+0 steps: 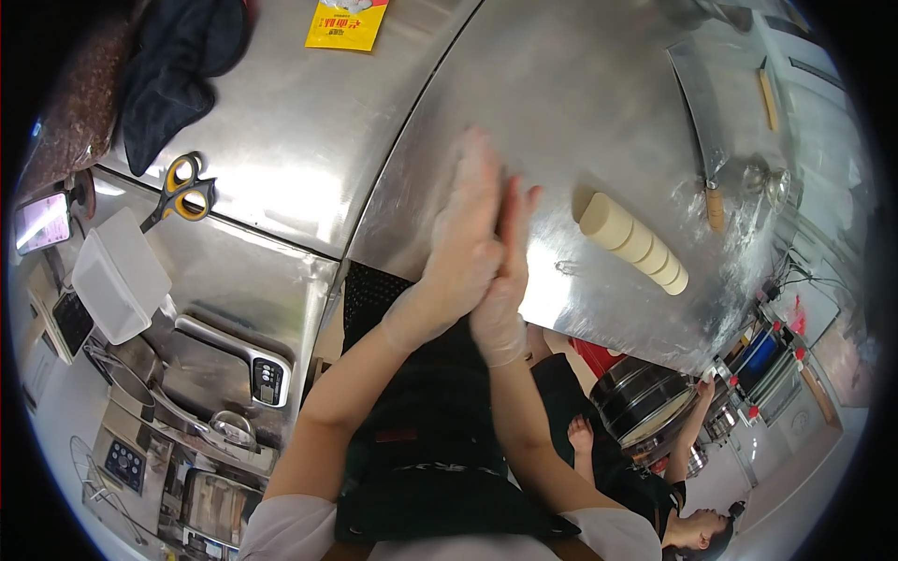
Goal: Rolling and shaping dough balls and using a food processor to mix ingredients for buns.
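My left hand and my right hand, both in clear thin gloves, are pressed palm to palm above the table's near edge. Their fingers stretch out away from me, and motion blurs the left fingertips. Whether anything lies between the palms is hidden. To the right of the hands, a pale log of dough lies on the metal table, cut into several thick pieces that still sit in a row. Neither hand touches it. Farther right rests a long knife with a wooden handle.
On the left are scissors, a white plastic tub, a digital scale and a phone. A dark cloth and a yellow packet lie farther back. Another person stands at lower right beside large metal steamers.
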Demonstrator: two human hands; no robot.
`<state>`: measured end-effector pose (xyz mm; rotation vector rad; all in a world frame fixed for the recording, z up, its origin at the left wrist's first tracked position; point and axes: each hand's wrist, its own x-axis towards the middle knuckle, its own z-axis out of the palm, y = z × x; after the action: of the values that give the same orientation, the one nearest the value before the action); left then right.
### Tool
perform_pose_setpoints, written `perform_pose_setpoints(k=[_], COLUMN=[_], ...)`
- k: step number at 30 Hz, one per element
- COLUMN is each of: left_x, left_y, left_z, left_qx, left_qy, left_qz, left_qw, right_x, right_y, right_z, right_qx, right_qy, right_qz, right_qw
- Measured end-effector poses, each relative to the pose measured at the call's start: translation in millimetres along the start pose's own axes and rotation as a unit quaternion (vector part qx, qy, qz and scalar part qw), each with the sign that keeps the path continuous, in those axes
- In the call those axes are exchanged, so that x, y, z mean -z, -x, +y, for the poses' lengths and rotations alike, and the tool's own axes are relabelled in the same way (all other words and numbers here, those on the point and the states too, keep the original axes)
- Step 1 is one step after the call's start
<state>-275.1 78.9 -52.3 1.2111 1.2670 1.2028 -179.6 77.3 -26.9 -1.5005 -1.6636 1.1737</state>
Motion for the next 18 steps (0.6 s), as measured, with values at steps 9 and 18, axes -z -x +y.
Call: perform_pose_setpoints(k=[9, 18], left_x=[9.5, 1.7], left_y=[2.8, 31.3], left_z=[15.4, 9.3], left_qx=[0.017, 0.009], left_qy=[-0.013, -0.018], left_qz=[-0.003, -0.001], left_qw=[1.0, 1.0], right_x=[4.2, 11.2], right_y=[-10.6, -22.7], right_z=[7.1, 5.6], right_qx=[0.014, 0.047], right_qy=[-0.042, -0.041], right_qz=[0.054, 0.025], right_qw=[0.998, 0.998])
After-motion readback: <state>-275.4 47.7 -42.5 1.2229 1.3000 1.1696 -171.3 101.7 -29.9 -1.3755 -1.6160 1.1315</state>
